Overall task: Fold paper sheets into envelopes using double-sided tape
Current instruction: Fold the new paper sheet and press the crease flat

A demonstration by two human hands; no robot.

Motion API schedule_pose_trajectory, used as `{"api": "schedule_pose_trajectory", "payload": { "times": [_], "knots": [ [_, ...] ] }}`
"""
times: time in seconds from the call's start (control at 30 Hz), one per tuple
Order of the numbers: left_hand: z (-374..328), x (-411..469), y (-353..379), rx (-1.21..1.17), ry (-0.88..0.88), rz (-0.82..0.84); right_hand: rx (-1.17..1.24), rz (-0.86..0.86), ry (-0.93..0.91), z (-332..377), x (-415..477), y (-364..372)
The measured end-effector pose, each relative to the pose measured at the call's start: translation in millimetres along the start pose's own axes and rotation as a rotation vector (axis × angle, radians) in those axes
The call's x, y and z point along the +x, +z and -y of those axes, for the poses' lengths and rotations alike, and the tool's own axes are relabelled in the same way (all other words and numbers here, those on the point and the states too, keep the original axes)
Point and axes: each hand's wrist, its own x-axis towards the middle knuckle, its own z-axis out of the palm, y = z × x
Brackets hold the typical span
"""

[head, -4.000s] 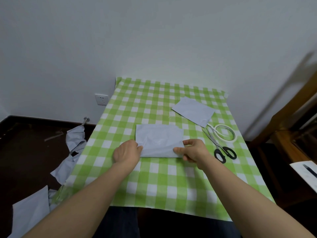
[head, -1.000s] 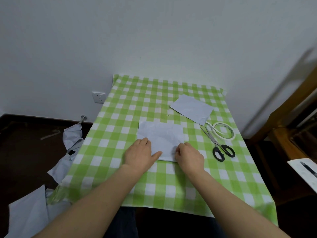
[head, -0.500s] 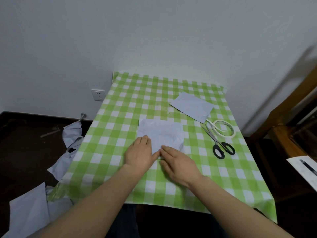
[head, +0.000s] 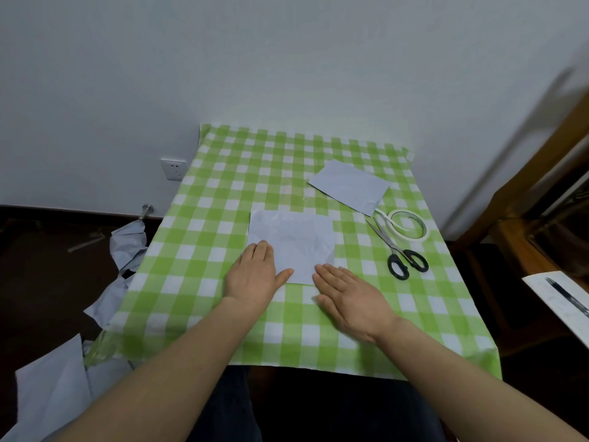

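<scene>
The table [head: 223, 193] carries two pale paper sheets, a creased sheet [head: 291, 244] at its centre and a flat sheet [head: 349, 186] at one o'clock, along with one pair of scissors [head: 395, 247] and one tape roll [head: 404, 212], both at three o'clock. Two hands are in view, the left hand [head: 253, 279] and the right hand [head: 353, 301], at six o'clock. One wall socket [head: 173, 169] sits at ten o'clock, and the crumpled floor paper [head: 127, 247] at nine o'clock is too bunched to count.
</scene>
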Motion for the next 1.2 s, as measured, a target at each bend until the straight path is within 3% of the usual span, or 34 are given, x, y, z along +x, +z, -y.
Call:
{"api": "schedule_pose_trajectory", "payload": {
  "times": [0.23, 0.37, 0.43, 0.63, 0.97, 1.03, 1.1, 1.2],
  "knots": [
    [-2, 1, 1, 0.020, 0.003, 0.037, -0.049, -0.273, 0.081, 8, 7, -10],
    [-2, 2, 3, 0.040, 0.003, 0.031, 0.079, -0.117, -0.008, 29, 23, -9],
    [-2, 1, 3, 0.032, -0.004, 0.025, 0.166, 0.008, 0.036, 30, 23, -5],
    [10, 0, 1, -0.029, 0.006, 0.060, 0.217, 0.038, 0.045, 25, 22, 0],
    [51, -14, -14, 0.055, -0.128, 0.080, 0.225, 0.052, 0.039, 27, 22, -5],
    [45, -14, -18, 0.042, -0.070, -0.006, 0.222, 0.035, 0.044, 28, 22, -4],
    [27, -11, -19, -0.043, 0.094, -0.087, 0.224, 0.012, 0.041, 29, 23, -4],
    [-2, -3, -13, -0.116, 0.286, -0.012, 0.213, -0.016, 0.048, 31, 24, -5]
  ]
}}
